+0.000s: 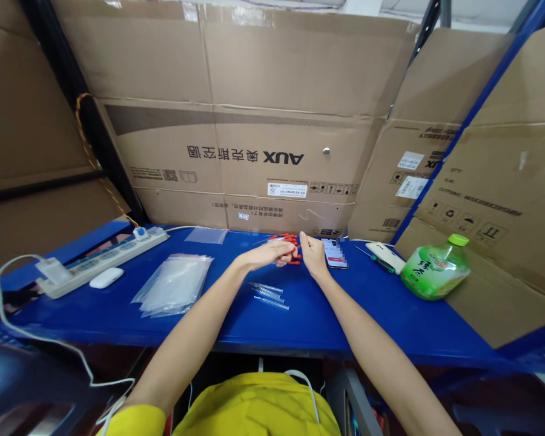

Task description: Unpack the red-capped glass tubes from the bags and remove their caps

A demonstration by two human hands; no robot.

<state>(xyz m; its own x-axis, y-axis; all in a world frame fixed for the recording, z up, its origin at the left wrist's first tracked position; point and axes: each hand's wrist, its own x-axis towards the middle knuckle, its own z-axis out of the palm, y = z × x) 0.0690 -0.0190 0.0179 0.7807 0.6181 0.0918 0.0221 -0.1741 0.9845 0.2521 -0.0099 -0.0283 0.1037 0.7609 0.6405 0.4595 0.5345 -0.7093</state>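
My left hand (275, 253) is closed, its fingers curled, over the far middle of the blue table. Close beside it, my right hand (312, 257) is closed too, thumb upward. What either hand grips is mostly hidden by the fingers. Small red pieces (287, 237) lie in a heap just behind and between the hands, some showing thin shafts; their kind is too small to make out. On the table nearer to me are several slim clear tubes (270, 295) with pointed ends. A phone (335, 253) with a lit screen lies right of my right hand.
Clear plastic bags (175, 284) are stacked at left, near a white power strip (104, 260) and a white earbud case (106, 277). At right are a green-handled screwdriver (381, 263), a white device (386, 257) and a green bottle (436, 269). Cardboard (254, 72) walls the back.
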